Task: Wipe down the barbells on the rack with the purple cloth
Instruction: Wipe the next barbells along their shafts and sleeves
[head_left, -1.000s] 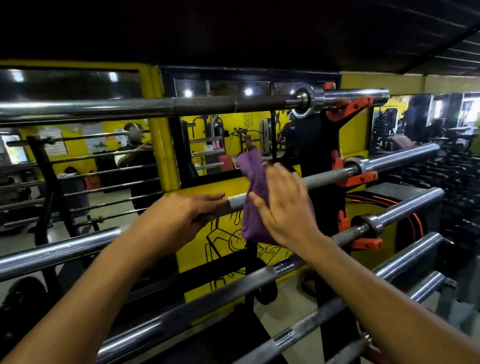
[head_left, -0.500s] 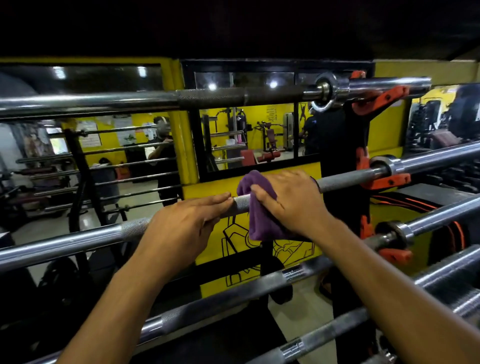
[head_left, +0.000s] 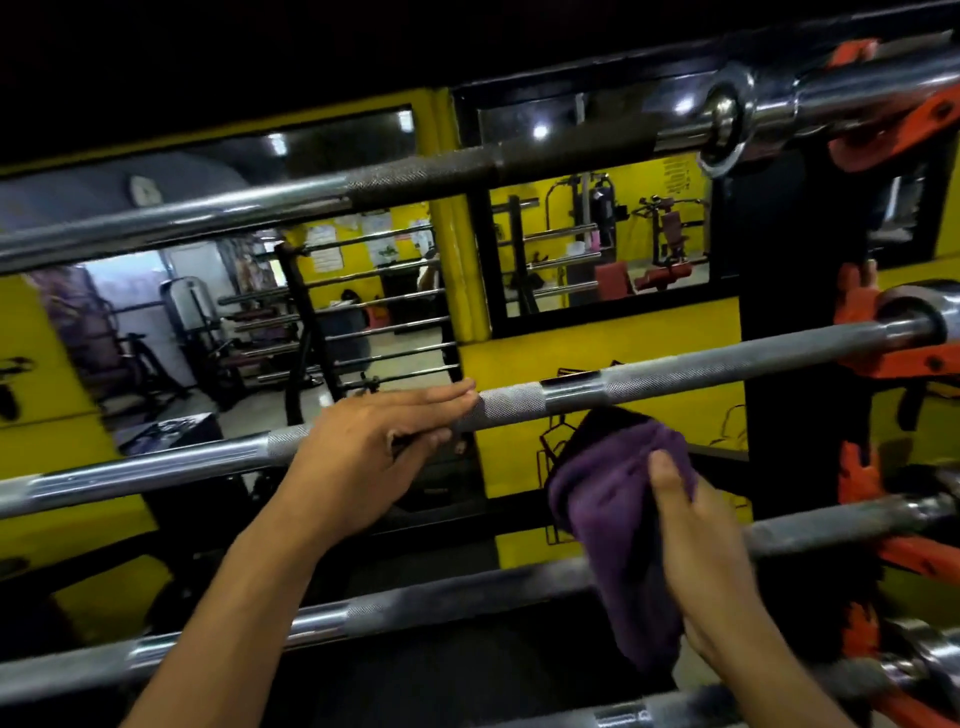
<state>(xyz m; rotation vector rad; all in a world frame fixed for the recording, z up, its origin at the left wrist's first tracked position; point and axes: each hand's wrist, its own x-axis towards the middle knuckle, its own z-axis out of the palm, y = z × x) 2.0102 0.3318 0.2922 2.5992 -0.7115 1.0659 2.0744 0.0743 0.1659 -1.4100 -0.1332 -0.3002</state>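
- Purple cloth (head_left: 618, 525): soft, matt fabric with a fine nap, bunched into loose folds.
- Second steel barbell from the top (head_left: 675, 371): bright metal; matt, rough cross-hatched knurling broken by a smooth, glossy ring.
- Top chrome barbell (head_left: 415, 179): polished, mirror-glossy metal at its left part and at the collar, with a darker, duller knurled stretch in the middle.
- Third grey steel barbell (head_left: 810, 530): metal, dull sheen, knurled; blurred.
- Orange rack hooks (head_left: 914, 364): painted metal by the look, smooth, semi-gloss.
- Black rack upright (head_left: 779, 395): matt dark finish.
- Yellow wall (head_left: 597, 353): flat paint, matt.
- Black-framed wall mirror (head_left: 597, 234): glossy glass.
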